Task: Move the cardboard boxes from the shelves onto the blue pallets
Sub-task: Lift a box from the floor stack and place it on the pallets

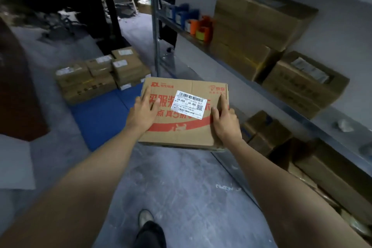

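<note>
Cardboard box (181, 129) held in both hands, blue pallet (100, 115) nearby

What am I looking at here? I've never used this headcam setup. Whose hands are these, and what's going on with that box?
There is one picture, from a camera worn on a person's head, looking forward and down. The two bare arms are that person's. The left hand and right hand hold a cardboard box by its left and right edges, above the floor. The box has red print and a white barcode label on top. Ahead on the left, a blue pallet already carries several stacked boxes. On the right are metal shelves with more boxes.
</note>
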A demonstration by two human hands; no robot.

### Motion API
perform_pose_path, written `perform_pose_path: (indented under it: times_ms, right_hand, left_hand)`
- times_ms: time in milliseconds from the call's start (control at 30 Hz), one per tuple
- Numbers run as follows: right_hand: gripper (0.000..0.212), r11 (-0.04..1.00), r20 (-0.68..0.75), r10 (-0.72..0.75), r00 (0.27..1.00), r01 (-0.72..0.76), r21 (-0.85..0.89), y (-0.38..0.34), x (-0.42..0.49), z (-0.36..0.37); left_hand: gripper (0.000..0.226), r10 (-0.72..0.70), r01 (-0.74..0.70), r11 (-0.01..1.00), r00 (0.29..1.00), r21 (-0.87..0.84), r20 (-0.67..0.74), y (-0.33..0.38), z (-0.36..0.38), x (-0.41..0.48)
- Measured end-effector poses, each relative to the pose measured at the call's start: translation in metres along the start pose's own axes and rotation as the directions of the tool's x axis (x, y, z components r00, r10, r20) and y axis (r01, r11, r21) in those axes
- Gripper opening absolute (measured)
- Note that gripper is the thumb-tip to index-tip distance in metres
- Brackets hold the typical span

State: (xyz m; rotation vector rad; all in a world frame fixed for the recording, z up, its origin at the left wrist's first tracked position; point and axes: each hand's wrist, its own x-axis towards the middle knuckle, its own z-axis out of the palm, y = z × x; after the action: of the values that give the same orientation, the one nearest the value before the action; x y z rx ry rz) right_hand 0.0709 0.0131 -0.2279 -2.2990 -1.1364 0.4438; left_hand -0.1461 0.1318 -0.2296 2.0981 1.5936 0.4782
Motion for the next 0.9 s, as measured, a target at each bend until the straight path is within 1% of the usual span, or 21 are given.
perform_pose_path:
  times_ms: [167, 333, 500, 700, 833, 900]
  right_hand:
    - [0.059, 0.993, 0.095, -0.115, 0.989, 0.114, 0.009, -0.086, 0.042, 0.054]
    - [0.059, 0.971, 0.147, -0.235, 0.961, 0.238, -0.004, -0.163, 0.080, 0.103]
    - [0.059, 0.941, 0.209, -0.326, 0.922, 0.337, -0.019, -0.216, 0.101, 0.147]
    - [0.059, 0.933, 0.329, -0.337, 0.882, 0.360, -0.011, -0.256, 0.126, 0.199]
    - [0.059, 0.916, 0.377, -0.360, 0.853, 0.400, -0.029, -0.277, 0.154, 0.231]
    - [0.059, 0.911, 0.399, -0.366, 0.841, 0.411, -0.030, -0.289, 0.173, 0.246]
  left_hand:
    - [0.061, -0.124, 0.124, 0.992, 0.988, -0.010, -0.087, -0.071, -0.048, 0.041]
    - [0.060, -0.230, 0.230, 0.973, 0.955, -0.023, -0.188, -0.131, -0.091, 0.074]
    - [0.062, -0.320, 0.311, 0.947, 0.924, -0.076, -0.208, -0.187, -0.115, 0.094]
    - [0.059, -0.403, 0.389, 0.915, 0.876, -0.105, -0.265, -0.231, -0.123, 0.108]
    - [0.058, -0.460, 0.442, 0.888, 0.858, -0.129, -0.229, -0.258, -0.121, 0.136]
    - [0.057, -0.479, 0.461, 0.878, 0.845, -0.129, -0.236, -0.265, -0.121, 0.155]
